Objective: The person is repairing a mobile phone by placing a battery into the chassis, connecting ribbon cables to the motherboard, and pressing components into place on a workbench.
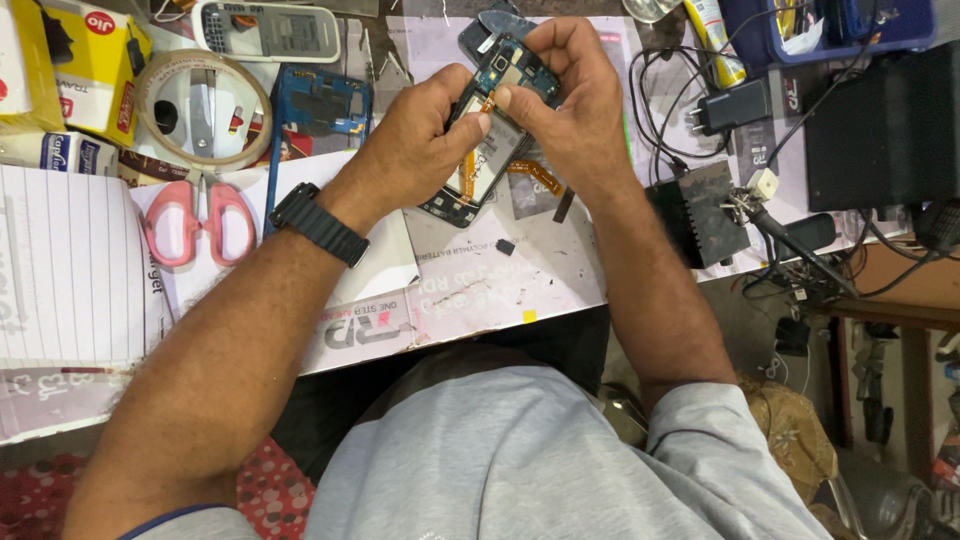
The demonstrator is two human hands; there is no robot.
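- My grey shirt fills the bottom of the view, and both my bare forearms reach up from it over the edge of the workbench [560, 285].
- A black wristwatch [318, 223] sits on my left wrist, just behind the hand.
- On the paper-covered bench in front of me lie a tiny black chip [505, 246] and, nearer the edge, a small yellow scrap [529, 316].
- My left hand [415, 150] wraps around the left side of the opened phone [487, 150], thumb pressed onto its exposed inside; the grip is closed on it.
- My right hand [570, 110] pinches the phone's upper end from the right, fingers curled over the top and thumb tip meeting the left thumb near the circuit board (so both hands carry it).
- The phone is held tilted above the bench, back off, with an orange flex cable [535, 175] trailing from it to the right.
- Left of my hands lie pink-handled scissors [195, 220], and past them a blue phone frame [320, 105] beside a roll of tape [205, 110].
- To the right sits a dark block-shaped stand [700, 215], with a black charger plug [728, 108] beyond it.
- Farthest off, an old keypad handset [265, 30] rests at the top.
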